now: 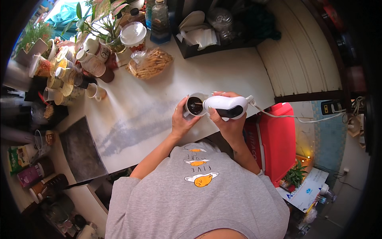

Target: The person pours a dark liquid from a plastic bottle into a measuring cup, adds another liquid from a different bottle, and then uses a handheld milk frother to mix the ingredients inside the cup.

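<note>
My left hand point(181, 122) holds a small pale measuring cup point(201, 96) by its side, thumb and fingers curved around it. Dark brown liquid point(194, 108) shows inside the cup. In my right hand point(231, 130) is a white electric hand mixer point(222, 103) with a black panel, lying nearly level. Its thin shaft point(199, 103) reaches over the rim into the cup, and its tip is hidden in the dark liquid. A white cord point(279, 116) runs from the mixer's rear end off to the right.
A bag of stick snacks point(152, 63) lies on the white counter point(191, 77). Jars point(92, 64), a beige cup point(96, 92) and potted plants crowd the left. A black bin point(197, 50) holds filters behind. Right of the counter stands a red cooler point(277, 143); a dark mat point(83, 149) lies left.
</note>
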Action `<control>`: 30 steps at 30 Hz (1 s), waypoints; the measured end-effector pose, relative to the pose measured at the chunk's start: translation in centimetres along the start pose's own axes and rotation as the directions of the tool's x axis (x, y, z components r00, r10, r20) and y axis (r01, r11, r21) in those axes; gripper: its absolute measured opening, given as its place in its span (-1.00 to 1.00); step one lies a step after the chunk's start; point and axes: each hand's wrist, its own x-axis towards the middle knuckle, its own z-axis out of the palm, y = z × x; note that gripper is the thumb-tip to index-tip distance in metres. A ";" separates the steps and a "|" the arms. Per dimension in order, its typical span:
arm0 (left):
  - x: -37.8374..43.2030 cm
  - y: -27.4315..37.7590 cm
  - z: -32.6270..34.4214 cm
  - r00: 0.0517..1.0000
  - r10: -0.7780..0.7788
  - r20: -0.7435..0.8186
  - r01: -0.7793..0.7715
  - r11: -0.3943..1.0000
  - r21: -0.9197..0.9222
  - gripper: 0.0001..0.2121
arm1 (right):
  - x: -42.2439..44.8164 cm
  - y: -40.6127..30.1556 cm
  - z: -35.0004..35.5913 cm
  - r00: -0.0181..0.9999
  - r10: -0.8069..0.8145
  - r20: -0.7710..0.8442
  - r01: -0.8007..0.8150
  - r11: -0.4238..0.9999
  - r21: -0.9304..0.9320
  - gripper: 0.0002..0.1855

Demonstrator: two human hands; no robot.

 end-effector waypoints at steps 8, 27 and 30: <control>0.1 0.6 -0.1 1.000 0.020 0.010 -0.020 0.999 0.035 -0.25 | 0.2 0.0 0.8 0.999 0.037 -0.002 -0.037 0.995 0.092 -0.55; 0.0 0.1 -0.1 0.999 0.041 -0.005 -0.040 0.997 0.060 -0.26 | 0.3 -0.3 0.3 0.994 0.113 -0.009 -0.113 0.991 0.068 -0.55; 0.1 0.1 -0.1 0.999 0.042 -0.002 -0.042 0.997 0.057 -0.26 | 0.3 -0.2 0.4 0.991 0.134 -0.002 -0.134 0.989 0.066 -0.54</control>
